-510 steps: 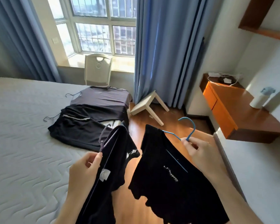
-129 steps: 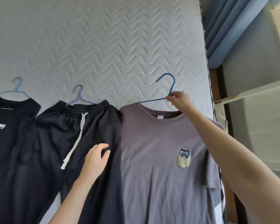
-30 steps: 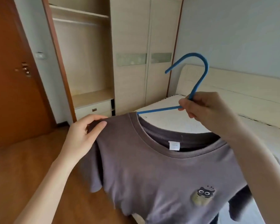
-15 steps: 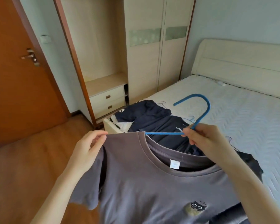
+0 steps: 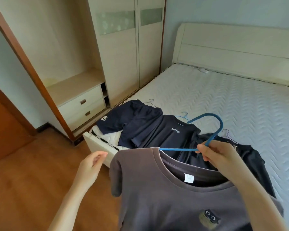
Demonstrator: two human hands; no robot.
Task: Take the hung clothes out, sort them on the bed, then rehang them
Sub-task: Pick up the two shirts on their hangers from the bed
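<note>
A grey T-shirt (image 5: 158, 195) with a small cartoon print hangs on a blue hanger (image 5: 213, 130) in front of me. My right hand (image 5: 218, 155) grips the hanger just below its hook. My left hand (image 5: 90, 165) hovers just left of the shirt's shoulder, fingers loosely curled, touching nothing. On the near corner of the bed (image 5: 240, 104) lie three dark garments on hangers: a navy one (image 5: 133, 120), a dark T-shirt with white lettering (image 5: 170, 134), and a black one (image 5: 254, 157) partly hidden behind my right arm.
The wardrobe (image 5: 120, 52) stands at the back left, its left bay open, with a low shelf and two drawers (image 5: 83, 109). An orange-brown door (image 5: 5, 130) is at far left. Wooden floor (image 5: 32, 177) lies between me and the wardrobe. The headboard (image 5: 232, 47) is at the back right.
My left hand has let go of the grey shirt's shoulder and moved slightly left. The view has tilted down, showing more of the bed and the clothes on it.
</note>
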